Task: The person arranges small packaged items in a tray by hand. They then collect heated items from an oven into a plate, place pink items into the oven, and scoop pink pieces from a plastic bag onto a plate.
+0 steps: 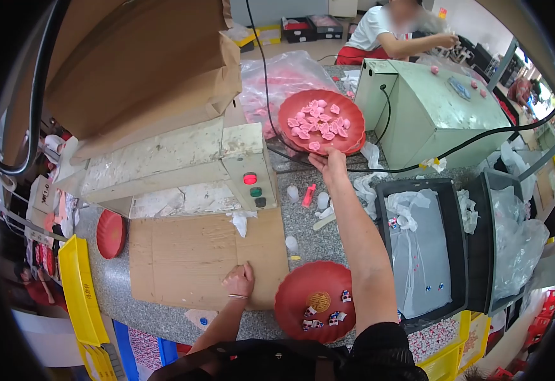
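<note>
My right hand reaches far forward and is closed on the near rim of a scalloped red plate. Small pink moulded pieces lie heaped in that plate, one of them close to my fingertips. On the cardboard sheet my left hand rests as a loose fist; whatever it may hold is hidden. Below my right forearm stands a second red plate with a gold emblem and several small blue, white and red figures, partly covered by the arm.
A pale machine with a red button stands left of centre; a green metal housing is at back right. Black cables cross the bench. A black tray sits at right, a small red plate at left. Another person sits opposite.
</note>
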The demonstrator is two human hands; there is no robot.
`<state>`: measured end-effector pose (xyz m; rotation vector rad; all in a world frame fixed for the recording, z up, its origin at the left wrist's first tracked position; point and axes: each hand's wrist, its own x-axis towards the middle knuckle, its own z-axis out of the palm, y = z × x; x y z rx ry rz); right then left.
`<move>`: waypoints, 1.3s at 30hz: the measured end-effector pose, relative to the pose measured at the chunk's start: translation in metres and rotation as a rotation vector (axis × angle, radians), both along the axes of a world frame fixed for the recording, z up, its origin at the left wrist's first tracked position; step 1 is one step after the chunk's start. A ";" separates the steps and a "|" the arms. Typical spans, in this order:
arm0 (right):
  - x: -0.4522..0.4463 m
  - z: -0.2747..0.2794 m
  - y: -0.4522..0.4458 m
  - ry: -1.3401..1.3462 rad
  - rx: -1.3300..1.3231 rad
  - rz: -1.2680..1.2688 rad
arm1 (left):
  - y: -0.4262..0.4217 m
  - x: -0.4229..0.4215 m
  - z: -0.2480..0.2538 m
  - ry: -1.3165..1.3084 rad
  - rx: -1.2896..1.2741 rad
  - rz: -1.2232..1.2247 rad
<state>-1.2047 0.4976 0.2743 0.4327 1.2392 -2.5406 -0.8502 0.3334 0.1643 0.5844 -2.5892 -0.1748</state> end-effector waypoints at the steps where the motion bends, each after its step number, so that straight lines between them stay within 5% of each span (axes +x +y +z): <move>1: -0.001 0.000 0.000 0.000 0.001 0.009 | 0.000 0.000 0.001 0.000 0.003 -0.004; 39: 0.047 0.013 0.037 0.053 0.015 0.141 | -0.002 0.000 -0.003 0.032 0.007 0.007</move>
